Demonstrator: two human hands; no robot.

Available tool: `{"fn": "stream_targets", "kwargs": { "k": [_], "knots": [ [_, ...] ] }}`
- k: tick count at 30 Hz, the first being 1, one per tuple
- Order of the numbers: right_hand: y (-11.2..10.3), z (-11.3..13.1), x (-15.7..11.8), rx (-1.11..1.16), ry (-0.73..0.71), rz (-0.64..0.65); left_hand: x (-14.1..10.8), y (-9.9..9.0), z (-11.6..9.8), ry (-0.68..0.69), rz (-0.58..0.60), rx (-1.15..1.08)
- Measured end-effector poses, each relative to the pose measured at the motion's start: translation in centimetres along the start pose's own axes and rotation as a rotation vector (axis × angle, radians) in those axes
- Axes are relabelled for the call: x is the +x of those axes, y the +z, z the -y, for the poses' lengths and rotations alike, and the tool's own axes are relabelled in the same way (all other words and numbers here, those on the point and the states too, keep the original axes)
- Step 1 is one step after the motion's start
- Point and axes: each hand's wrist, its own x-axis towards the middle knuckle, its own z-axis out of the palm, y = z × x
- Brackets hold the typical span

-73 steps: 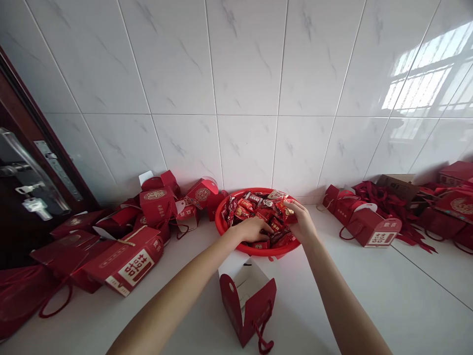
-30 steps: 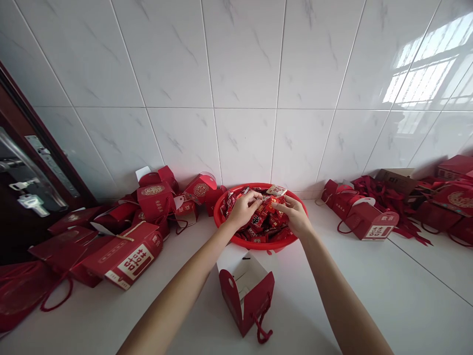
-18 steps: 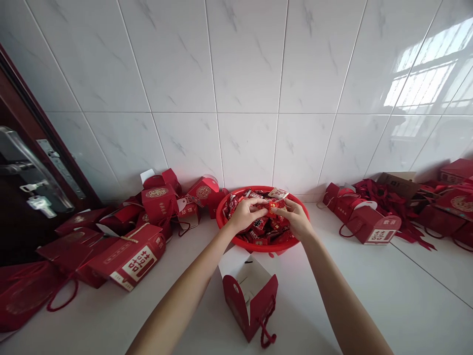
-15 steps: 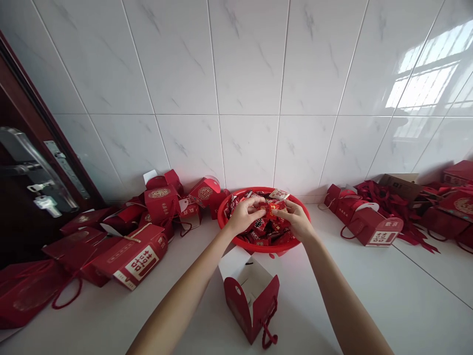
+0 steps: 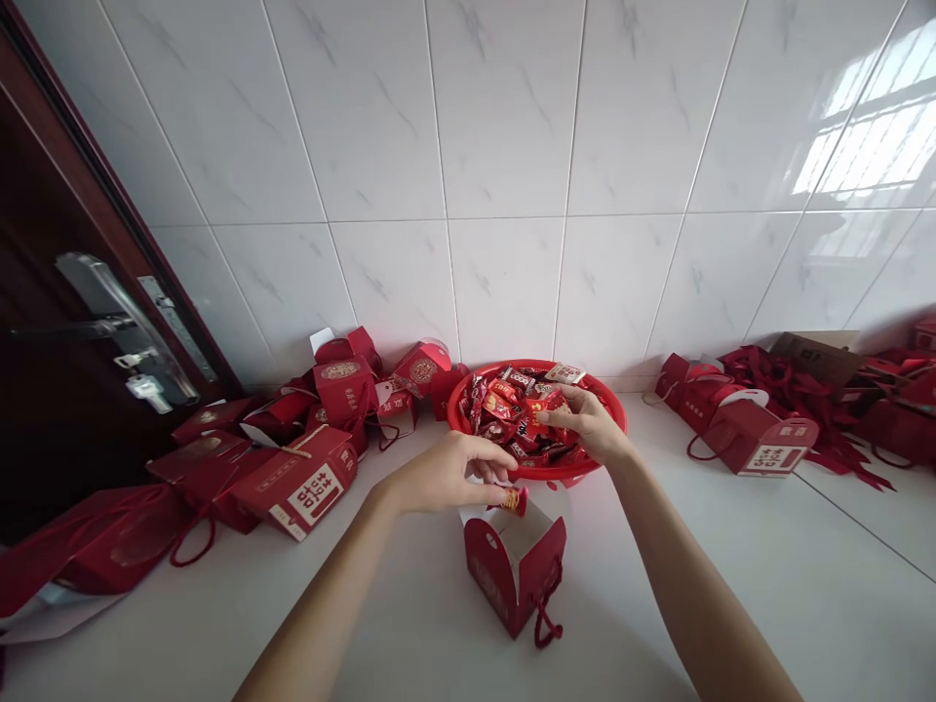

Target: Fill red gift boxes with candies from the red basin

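Over the open red gift box (image 5: 512,575), my left hand (image 5: 457,473) pinches a small red and gold wrapped candy (image 5: 516,500) at the box's back rim. My right hand (image 5: 585,421) is at the right side of the red bowl (image 5: 459,429), its fingers closed on a red candy packet (image 5: 547,408) above the heap. Wrapped sweets, mostly red, fill the bowl. The box stands upright just in front of the bowl, its top flaps apart and its rope handle hanging at the right.
Several red boxes (image 5: 314,487) are piled at the left, near a dark door with a handle and keys (image 5: 148,390). More red boxes (image 5: 760,434) and red ribbons (image 5: 779,395) lie at the right. A tiled wall (image 5: 504,283) rises behind the bowl.
My left hand has moved from the bowl down toward the box with a candy. My right hand remains over the bowl. The two hands have parted, and the view has shifted slightly.
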Motion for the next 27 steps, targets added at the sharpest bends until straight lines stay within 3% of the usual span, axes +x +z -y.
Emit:
{"fn": "stream_targets", "kwargs": {
  "k": [5, 10, 13, 18, 21, 27],
  "knots": [
    [1.1, 2.2, -1.0, -0.297, 0.036, 0.202, -1.2, -0.1, -0.5, -0.024, -0.037, 0.188],
    [3.0, 3.5, -2.1, -0.566, 0.134, 0.435, -2.4, -0.8, -0.5, -0.156, 0.101, 0.247],
    [3.8, 3.5, -2.3, -0.632, 0.104, 0.465, -2.8, -1.1, -0.5, -0.195, 0.147, 0.233],
    [4.1, 3.5, -2.6, -0.503, 0.225, 0.47, -3.0, -1.1, -0.8, -0.208, 0.142, 0.257],
    [4.1, 3.7, -2.8, -0.534, 0.204, 0.459, -3.1, -1.0, -0.9, -0.224, 0.172, 0.245],
    [4.7, 3.7, -2.9, -0.676, 0.126, 0.617, -3.1, -1.1, -0.9, -0.2, 0.198, 0.219]
  ]
}}
